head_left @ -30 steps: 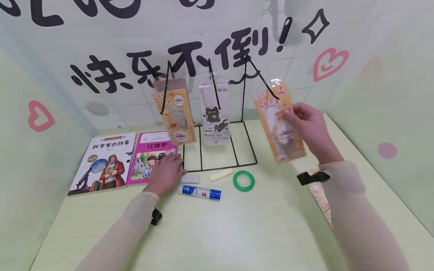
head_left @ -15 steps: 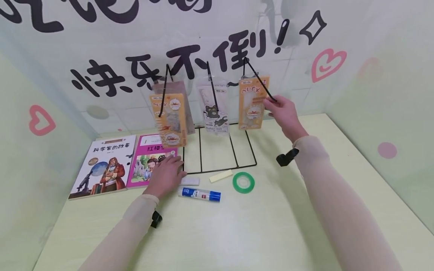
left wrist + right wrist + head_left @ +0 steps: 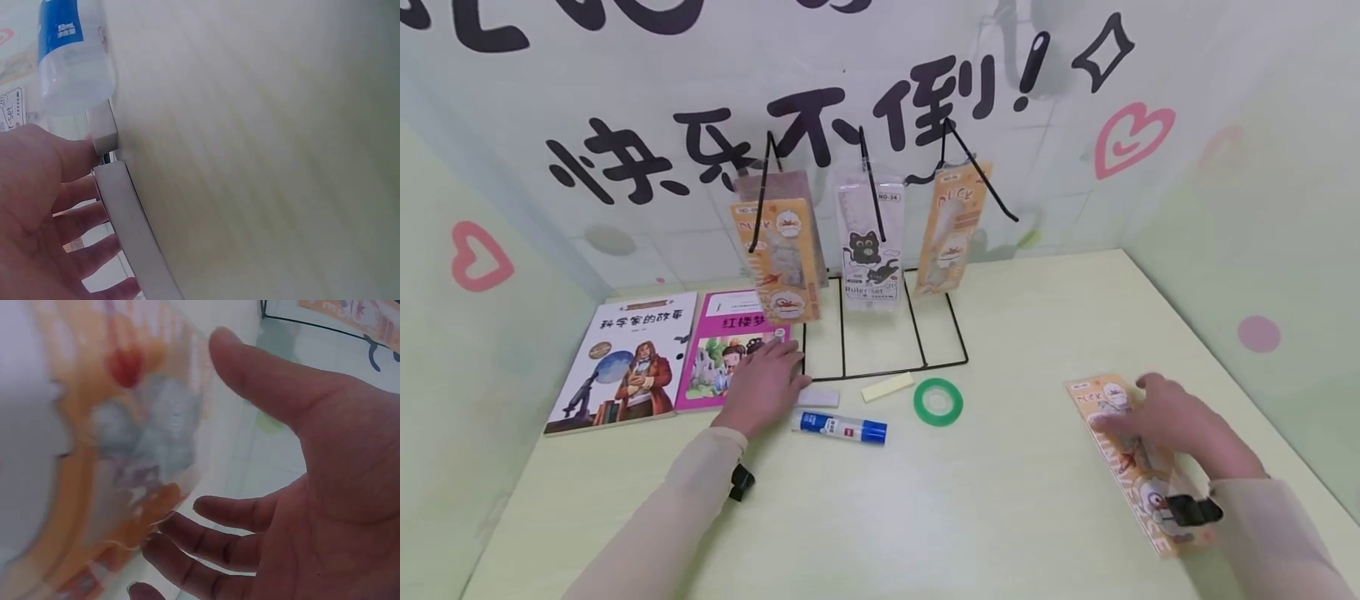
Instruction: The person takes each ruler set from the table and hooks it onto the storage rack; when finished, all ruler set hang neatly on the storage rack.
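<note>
My right hand (image 3: 1183, 421) is over an orange DUCK ruler-set pack (image 3: 1153, 492) lying on the table at the right. In the right wrist view that hand (image 3: 294, 469) has its thumb and fingers spread, fingertips right at the edge of the clear-fronted pack (image 3: 150, 425). My left hand (image 3: 763, 387) rests on the pink book (image 3: 711, 367), fingers loosely extended over its right part. The left wrist view has these fingers by the book's edge (image 3: 134, 231). Another orange DUCK pack (image 3: 955, 225) hangs tilted on the right hook of the black wire rack (image 3: 886, 377), apart from both hands.
An orange pack (image 3: 782, 258) hangs on the left hook, a cat ruler-set pack (image 3: 871, 250) on the middle one. In front of the rack lie a glue bottle (image 3: 838, 427), a green tape roll (image 3: 937, 402) and a pale yellow strip (image 3: 887, 387). A white book (image 3: 625, 362) lies far left.
My right hand put an orange pack on the right hook, let go of it, and moved down and right to the pack on the table. The left hand has stayed on the pink book.
</note>
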`<move>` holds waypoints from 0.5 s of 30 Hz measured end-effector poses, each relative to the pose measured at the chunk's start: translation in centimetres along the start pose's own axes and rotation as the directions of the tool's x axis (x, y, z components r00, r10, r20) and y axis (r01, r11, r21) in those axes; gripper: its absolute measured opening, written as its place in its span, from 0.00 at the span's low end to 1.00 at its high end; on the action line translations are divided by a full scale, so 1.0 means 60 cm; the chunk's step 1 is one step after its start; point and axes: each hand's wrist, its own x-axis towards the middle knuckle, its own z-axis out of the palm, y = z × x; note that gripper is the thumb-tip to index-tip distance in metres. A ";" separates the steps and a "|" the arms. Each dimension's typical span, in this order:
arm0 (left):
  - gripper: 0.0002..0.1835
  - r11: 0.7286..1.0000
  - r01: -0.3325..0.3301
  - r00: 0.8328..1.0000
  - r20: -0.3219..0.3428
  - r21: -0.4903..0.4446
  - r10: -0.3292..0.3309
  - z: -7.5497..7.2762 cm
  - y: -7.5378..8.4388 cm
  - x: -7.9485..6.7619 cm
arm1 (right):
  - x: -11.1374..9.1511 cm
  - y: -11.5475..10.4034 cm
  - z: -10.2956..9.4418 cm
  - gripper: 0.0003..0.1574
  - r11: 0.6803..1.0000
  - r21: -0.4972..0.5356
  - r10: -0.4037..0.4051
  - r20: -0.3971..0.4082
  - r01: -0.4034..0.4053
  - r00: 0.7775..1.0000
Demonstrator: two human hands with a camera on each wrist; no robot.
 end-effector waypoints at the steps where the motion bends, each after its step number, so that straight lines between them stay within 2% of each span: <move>1: 0.27 1.000 0.002 1.000 0.000 0.002 -0.002 -0.002 -0.001 0.000 | -0.005 0.009 0.007 0.72 1.000 0.010 0.025 0.016 -0.025 1.000; 3: 0.27 1.000 0.005 1.000 -0.002 0.006 -0.005 -0.004 -0.003 0.000 | -0.011 0.018 0.016 0.71 0.999 0.030 0.040 0.025 -0.040 0.999; 5: 0.27 1.000 0.013 1.000 0.001 0.004 -0.013 -0.005 -0.006 -0.001 | -0.010 0.020 0.020 0.66 0.998 0.061 0.035 0.007 -0.035 0.999; 9: 0.27 1.000 0.016 1.000 0.008 -0.007 -0.016 -0.002 -0.007 -0.001 | -0.006 0.010 0.015 0.43 0.989 0.135 -0.036 -0.129 0.053 0.991; 12: 0.27 1.000 0.008 1.000 0.004 -0.009 -0.007 0.001 -0.005 0.001 | -0.010 -0.013 -0.006 0.29 0.963 0.226 -0.088 -0.241 0.144 0.966; 15: 0.27 1.000 0.001 1.000 0.001 -0.002 -0.001 0.002 -0.003 0.001 | -0.014 -0.047 -0.036 0.22 0.911 0.324 -0.132 -0.359 0.256 0.924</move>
